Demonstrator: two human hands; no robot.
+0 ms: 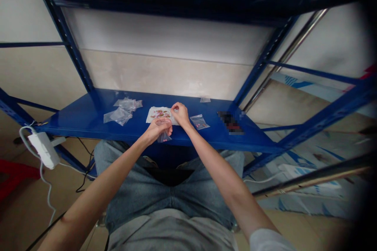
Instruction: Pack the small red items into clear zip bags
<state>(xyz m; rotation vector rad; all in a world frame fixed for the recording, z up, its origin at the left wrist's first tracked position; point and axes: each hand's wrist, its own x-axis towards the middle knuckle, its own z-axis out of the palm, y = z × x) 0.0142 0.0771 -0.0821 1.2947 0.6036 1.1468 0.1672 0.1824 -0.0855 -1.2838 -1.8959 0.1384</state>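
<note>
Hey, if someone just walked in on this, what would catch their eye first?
Likely the small colourful pieces on a white sheet, bright against the blue shelf. Just in front, the left hand holds a clear bag, with the right hand at the sheet's right side. More bags lie to the left.

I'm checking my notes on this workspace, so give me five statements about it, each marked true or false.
1. The left hand holds a clear plastic bag. True.
2. The right hand is over the pile of clear bags. False: the right hand is at the white sheet; the pile of clear bags lies farther left.
3. The shelf board is blue. True.
4. The white power strip lies in the middle of the shelf board. False: the white power strip is off the board, by its left end.
5. A second bag with small reddish pieces lies to the right of the right hand. True.
</note>
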